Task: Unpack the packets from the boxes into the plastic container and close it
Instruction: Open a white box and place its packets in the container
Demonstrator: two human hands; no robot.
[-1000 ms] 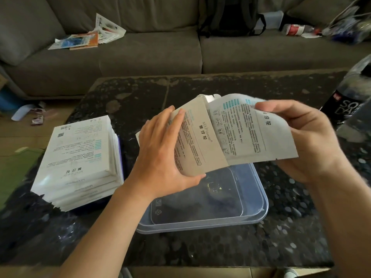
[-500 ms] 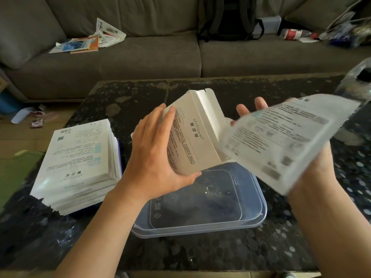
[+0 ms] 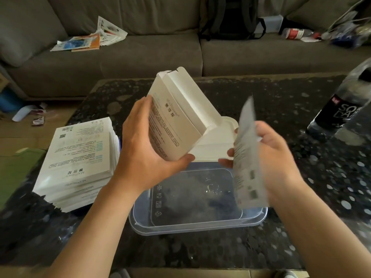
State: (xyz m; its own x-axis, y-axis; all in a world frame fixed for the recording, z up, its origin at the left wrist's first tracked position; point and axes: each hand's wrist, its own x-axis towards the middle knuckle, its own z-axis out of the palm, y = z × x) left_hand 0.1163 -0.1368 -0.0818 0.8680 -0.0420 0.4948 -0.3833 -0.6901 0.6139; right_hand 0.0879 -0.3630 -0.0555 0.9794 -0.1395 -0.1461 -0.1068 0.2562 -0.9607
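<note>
Tilted box (image 3: pixel 176 121) gripped by left hand (image 3: pixel 144 155), held above far edge of plastic container (image 3: pixel 200 228). Just right of that grip, packet (image 3: pixel 247 157) pinched by right hand (image 3: pixel 275 157), held over container's right side. Container set on table (image 3: pixel 261 253), below both grips. Left of grips, stack of packets (image 3: pixel 78 163) placed on table. Far right of grips, bottle (image 3: pixel 341 105) stood. Behind grips, past table, sofa (image 3: pixel 140 57) located; papers (image 3: pixel 90 39) and backpack (image 3: pixel 230 17) laid on it.
</note>
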